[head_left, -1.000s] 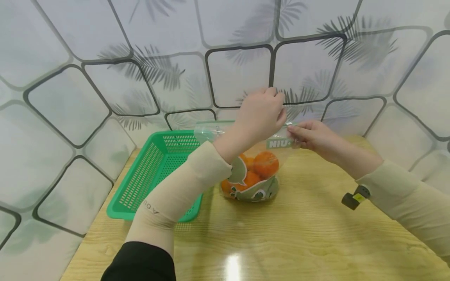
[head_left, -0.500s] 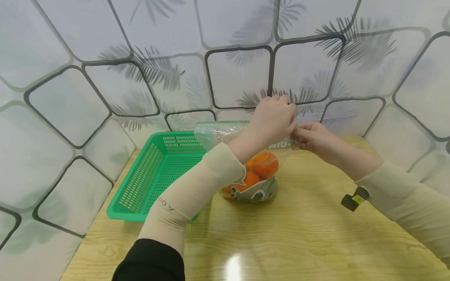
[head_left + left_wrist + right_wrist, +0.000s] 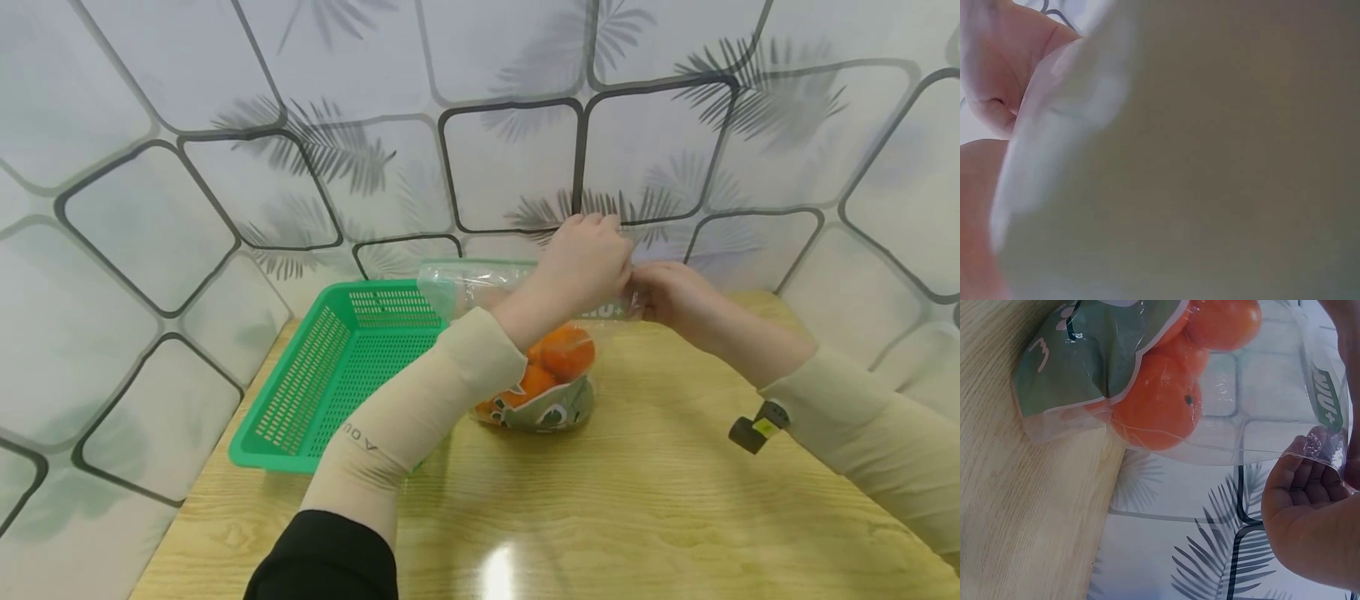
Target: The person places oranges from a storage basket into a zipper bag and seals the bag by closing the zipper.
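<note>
A clear zip bag (image 3: 555,408) with a green-grey print and several oranges (image 3: 567,352) inside stands upright on the table. At its top right corner my right hand (image 3: 671,296) pinches the plastic edge; in the right wrist view the curled fingers of this hand (image 3: 1307,500) lie behind the see-through corner. My left hand (image 3: 588,258) reaches across the bag, its fingers curled at the top edge close beside the right hand. Its fingertips and the bag's zip end there are hidden. The left wrist view is mostly blocked by the blurred bag (image 3: 1197,175).
A green plastic basket (image 3: 281,400) stands left of the bag, partly behind the left forearm. Both sit on a wooden table (image 3: 637,500), with a patterned wall covering (image 3: 510,167) close behind. A small black device (image 3: 757,427) hangs at the right sleeve.
My left hand has moved right and slightly down along the bag's top edge, up to the right hand. The white zip slider seen earlier is now covered. The right hand stays at the corner.
</note>
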Action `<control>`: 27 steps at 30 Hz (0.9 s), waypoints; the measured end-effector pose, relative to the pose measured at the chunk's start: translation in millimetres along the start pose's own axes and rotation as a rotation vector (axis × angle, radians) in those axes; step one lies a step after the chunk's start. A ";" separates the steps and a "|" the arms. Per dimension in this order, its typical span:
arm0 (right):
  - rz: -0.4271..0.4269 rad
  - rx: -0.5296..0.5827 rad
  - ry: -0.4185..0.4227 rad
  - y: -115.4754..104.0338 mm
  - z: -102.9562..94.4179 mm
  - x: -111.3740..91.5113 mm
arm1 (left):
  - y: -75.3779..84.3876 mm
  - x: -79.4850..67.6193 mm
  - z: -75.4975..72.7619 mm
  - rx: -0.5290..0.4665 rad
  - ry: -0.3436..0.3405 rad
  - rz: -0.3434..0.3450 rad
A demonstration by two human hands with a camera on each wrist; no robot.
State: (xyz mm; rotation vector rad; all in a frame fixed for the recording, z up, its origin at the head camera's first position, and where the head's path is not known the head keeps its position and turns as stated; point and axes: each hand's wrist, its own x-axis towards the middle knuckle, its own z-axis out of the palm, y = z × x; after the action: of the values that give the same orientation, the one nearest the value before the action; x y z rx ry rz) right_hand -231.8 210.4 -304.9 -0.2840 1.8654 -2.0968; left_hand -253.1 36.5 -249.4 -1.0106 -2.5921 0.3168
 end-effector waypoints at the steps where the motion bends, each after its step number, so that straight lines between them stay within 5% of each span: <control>1: -0.002 0.005 0.001 0.1 0.2 0.0 | 0.3 0.0 0.5 0.006 -0.003 0.002; 27: 0.005 -0.047 0.029 -2.3 5.4 0.4 | -2.7 -3.6 0.3 -0.054 -0.005 0.012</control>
State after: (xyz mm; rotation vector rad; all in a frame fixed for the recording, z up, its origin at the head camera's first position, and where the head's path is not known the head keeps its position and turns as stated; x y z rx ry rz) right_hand -230.5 205.5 -301.9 -0.2618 1.9320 -2.0668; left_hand -252.4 32.0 -249.6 -1.0453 -2.6131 0.2544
